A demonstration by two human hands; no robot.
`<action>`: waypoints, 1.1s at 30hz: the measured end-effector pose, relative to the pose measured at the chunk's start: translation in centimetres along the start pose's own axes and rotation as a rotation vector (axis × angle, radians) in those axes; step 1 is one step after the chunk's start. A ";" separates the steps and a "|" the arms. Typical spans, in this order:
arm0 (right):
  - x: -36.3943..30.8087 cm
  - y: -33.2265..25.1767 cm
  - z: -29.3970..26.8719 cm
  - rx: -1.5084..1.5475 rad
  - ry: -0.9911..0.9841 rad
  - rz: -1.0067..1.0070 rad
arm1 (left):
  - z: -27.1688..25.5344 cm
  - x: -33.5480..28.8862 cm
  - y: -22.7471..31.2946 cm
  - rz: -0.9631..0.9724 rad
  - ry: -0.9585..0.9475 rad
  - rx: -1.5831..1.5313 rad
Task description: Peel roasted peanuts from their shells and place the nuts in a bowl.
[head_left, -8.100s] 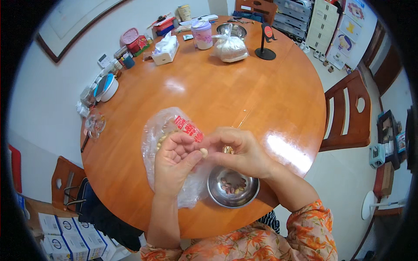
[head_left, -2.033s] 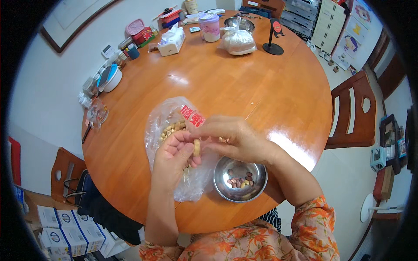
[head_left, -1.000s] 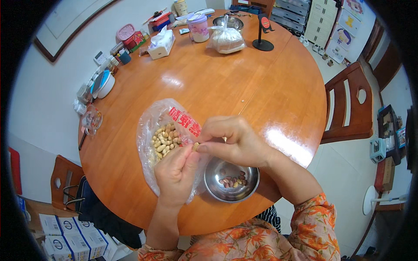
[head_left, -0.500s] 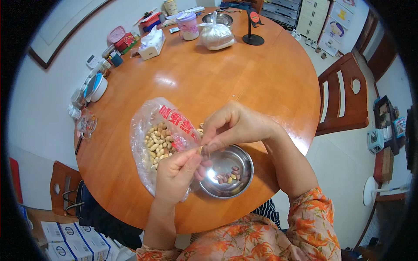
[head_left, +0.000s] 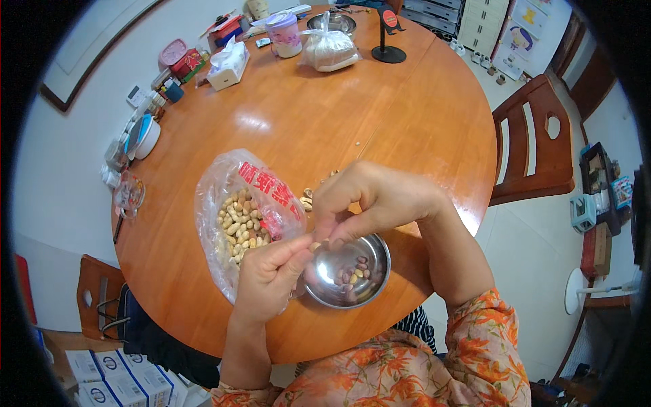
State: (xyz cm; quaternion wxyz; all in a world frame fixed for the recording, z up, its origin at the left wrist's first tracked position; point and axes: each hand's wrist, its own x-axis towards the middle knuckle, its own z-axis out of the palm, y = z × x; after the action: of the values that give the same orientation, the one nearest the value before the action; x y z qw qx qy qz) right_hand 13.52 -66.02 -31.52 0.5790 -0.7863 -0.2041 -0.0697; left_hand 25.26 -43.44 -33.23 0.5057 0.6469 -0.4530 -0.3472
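Over the near rim of a steel bowl (head_left: 371, 293), my left hand (head_left: 268, 278) pinches a small tan peanut (head_left: 314, 247) between thumb and forefinger. My right hand (head_left: 380, 200) comes in from the right, its thumb and fingers pressed together at the same peanut; the fingertips partly hide it. Several shelled peanut kernels (head_left: 355, 273), mostly reddish with a yellowish one, lie in the bowl. Left of it, a clear plastic bag (head_left: 215, 186) with red print lies open, holding many unshelled peanuts (head_left: 239, 220). Its near edge is behind my left hand.
Broken peanut shells (head_left: 307, 201) lie beyond my hands on the round wooden table (head_left: 380, 115). A tissue box (head_left: 229, 68), a lidded cup (head_left: 283, 35), a tied bag (head_left: 330, 51) and a black stand (head_left: 388, 53) are farther back. A wooden chair (head_left: 536, 166) stands at the right.
My hands stay close together over the bowl, and the right fingertips have shifted slightly around the peanut. The whole view has shifted a little, moving the table things slightly up and left.
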 end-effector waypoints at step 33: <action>1.4 1.9 0.8 -0.292 0.487 0.223 | -6.9 0.3 -1.6 0.097 0.051 0.854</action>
State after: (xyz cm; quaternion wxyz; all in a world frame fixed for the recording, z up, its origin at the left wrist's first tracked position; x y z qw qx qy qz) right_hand 15.47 -65.44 -32.98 0.4959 -0.8389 0.0407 -0.2208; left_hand 32.06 -41.28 -33.04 0.2195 0.7844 -0.5734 -0.0882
